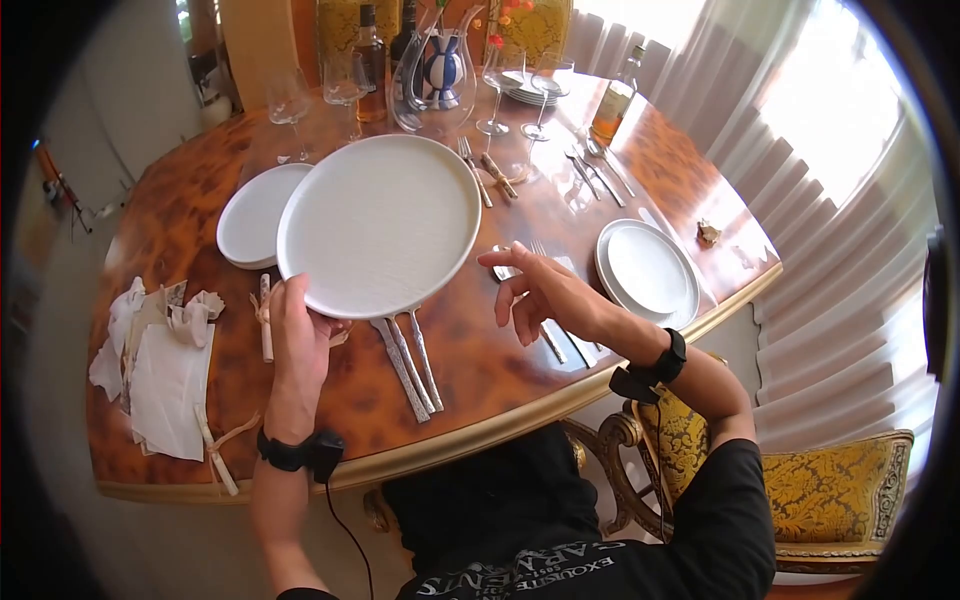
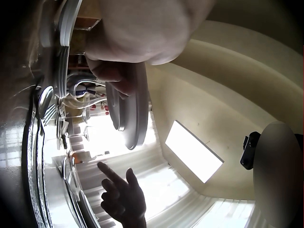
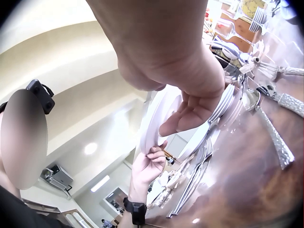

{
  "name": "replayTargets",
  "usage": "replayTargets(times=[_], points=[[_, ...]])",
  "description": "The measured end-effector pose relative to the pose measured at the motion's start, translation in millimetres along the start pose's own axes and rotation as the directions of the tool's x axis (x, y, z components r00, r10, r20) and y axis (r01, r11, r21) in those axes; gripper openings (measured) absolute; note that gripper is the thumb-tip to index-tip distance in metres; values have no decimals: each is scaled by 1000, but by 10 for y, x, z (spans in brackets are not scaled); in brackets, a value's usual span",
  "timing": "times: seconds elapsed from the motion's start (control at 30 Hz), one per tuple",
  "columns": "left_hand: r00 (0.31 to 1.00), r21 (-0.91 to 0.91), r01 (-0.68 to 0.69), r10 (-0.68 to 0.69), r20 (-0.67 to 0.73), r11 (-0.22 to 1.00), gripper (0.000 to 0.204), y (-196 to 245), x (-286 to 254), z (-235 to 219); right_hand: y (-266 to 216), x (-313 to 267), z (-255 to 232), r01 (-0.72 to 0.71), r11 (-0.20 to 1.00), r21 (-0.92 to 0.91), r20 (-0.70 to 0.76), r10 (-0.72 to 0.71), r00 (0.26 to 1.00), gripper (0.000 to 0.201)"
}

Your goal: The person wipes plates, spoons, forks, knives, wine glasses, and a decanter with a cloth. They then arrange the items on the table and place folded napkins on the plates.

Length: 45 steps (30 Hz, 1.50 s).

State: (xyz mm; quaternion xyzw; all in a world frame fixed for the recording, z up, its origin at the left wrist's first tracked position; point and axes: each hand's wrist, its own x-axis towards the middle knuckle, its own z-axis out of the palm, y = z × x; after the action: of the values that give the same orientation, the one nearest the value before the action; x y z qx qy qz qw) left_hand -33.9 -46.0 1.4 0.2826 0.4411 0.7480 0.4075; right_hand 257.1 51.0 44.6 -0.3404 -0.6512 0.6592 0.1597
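Note:
My left hand (image 1: 303, 325) grips a large round white plate (image 1: 380, 225) by its near left rim. The plate is raised over the table and tilted, its top face towards the head camera; in the left wrist view its underside (image 2: 127, 111) shows with a foot ring. To the right of the plate, my right hand (image 1: 540, 295) hovers with fingers loosely bent and nothing in them. Beneath that hand lie a spoon (image 1: 505, 265), a fork and a knife. Several pieces of cutlery (image 1: 405, 370) with patterned handles lie below the held plate, their upper ends hidden by it.
White plates (image 1: 255, 220) are stacked at the left, and a smaller plate (image 1: 648, 265) sits on a larger one at the right. Wine glasses (image 1: 345, 85), a glass decanter (image 1: 435, 95) and bottles (image 1: 615, 95) stand at the back. Crumpled napkins (image 1: 165, 385) lie at the left edge.

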Motion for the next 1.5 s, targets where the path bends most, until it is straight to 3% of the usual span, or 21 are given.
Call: replayTargets(times=[0.1,0.2,0.27,0.33,0.43,0.47,0.57,0.8,0.97,1.07,1.2,1.3,1.37,1.4,1.5], points=[[995,70,20,-27,97,997,32,-93,-22,-38,-97,96,178,20,1000,-22,31,-19,999,68],[990,77,24,-35,134,997,32,-122,-88,36,-151,141,322,12,999,-47,-76,-15,997,54],[987,127,-10,-11,163,992,34,-135,-97,71,-66,243,277,-5,988,154,-148,28,989,35],[968,201,5,-55,243,980,38,-92,-123,88,-100,240,136,43,978,203,-176,-6,984,27],[941,130,77,-115,317,989,37,-56,-129,113,-177,206,-322,60,925,374,-225,28,974,20],[948,157,84,-127,293,984,27,61,-169,176,-187,198,-482,115,916,385,-316,13,949,20],[968,248,1,-63,242,969,17,-30,-59,55,-111,229,-1214,202,915,349,-422,-38,906,19],[975,209,-8,-39,218,978,18,-5,-79,63,352,735,-2416,102,972,210,-623,53,781,18],[971,223,-2,-51,234,975,21,-12,-85,55,587,1127,-2623,23,971,240,-611,132,780,19],[970,236,4,-61,235,972,22,13,-91,57,611,1246,-2609,35,956,291,-515,125,848,19],[972,229,-1,-53,230,973,22,8,-87,72,590,1386,-2585,12,949,314,-519,161,840,20],[972,224,6,-59,228,974,22,6,-95,61,608,1429,-2560,-81,948,308,-453,221,863,22],[973,220,-20,-32,229,975,21,4,-92,68,618,1452,-2537,-176,943,282,-532,306,789,21],[973,224,-18,-35,227,974,21,7,-91,66,665,1445,-2606,-195,943,268,-482,307,821,19],[972,222,-24,-29,234,975,21,16,-87,53,715,1385,-2647,-280,914,294,-420,387,821,18]])
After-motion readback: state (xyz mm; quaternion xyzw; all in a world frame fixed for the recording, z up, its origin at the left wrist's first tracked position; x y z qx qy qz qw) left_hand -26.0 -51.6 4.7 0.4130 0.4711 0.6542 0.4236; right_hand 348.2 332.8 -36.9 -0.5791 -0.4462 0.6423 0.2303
